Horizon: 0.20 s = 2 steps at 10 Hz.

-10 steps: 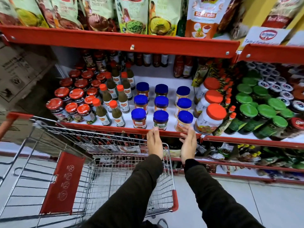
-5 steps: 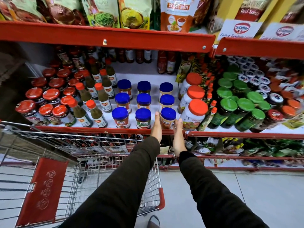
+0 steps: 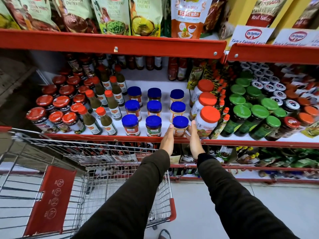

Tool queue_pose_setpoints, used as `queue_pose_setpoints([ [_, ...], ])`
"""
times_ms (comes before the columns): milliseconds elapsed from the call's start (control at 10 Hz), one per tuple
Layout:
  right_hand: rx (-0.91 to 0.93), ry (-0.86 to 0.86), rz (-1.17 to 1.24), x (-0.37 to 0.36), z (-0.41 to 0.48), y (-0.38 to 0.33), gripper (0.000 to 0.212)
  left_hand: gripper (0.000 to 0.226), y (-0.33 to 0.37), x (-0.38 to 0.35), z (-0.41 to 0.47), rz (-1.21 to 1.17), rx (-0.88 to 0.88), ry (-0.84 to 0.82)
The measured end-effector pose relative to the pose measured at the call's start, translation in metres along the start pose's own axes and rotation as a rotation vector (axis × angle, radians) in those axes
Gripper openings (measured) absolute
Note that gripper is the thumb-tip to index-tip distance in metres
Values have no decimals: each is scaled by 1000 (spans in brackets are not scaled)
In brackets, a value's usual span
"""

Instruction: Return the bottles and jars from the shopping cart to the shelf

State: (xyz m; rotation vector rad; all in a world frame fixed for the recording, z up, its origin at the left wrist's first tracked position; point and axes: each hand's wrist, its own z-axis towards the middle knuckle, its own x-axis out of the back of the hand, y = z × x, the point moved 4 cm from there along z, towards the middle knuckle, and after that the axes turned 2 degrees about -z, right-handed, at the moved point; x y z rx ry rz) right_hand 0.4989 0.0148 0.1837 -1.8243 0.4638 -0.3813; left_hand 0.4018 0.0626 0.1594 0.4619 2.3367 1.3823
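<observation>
Both hands are reaching over the shopping cart (image 3: 103, 169) to the front edge of the shelf (image 3: 110, 138). The left hand (image 3: 167, 140) and right hand (image 3: 194, 139) are cupping a blue-lidded jar (image 3: 180, 125) between open palms, fingers pressing its sides, the jar standing upright at the shelf's front edge. A large orange-lidded jar (image 3: 208, 121) is crowding just beside the right hand; another blue-lidded jar (image 3: 153, 125) is standing near the left. The cart's basket is showing no bottles or jars.
</observation>
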Motion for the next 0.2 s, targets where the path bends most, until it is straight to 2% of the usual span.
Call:
queue_pose_setpoints([
  [100,3,-64,-71,6,-8,-4,70,79,3,3,-9,51,-58,4],
  [200,-3,-31,-69,37,-33,-13,68,59,10,10,-29,103,-253,100],
])
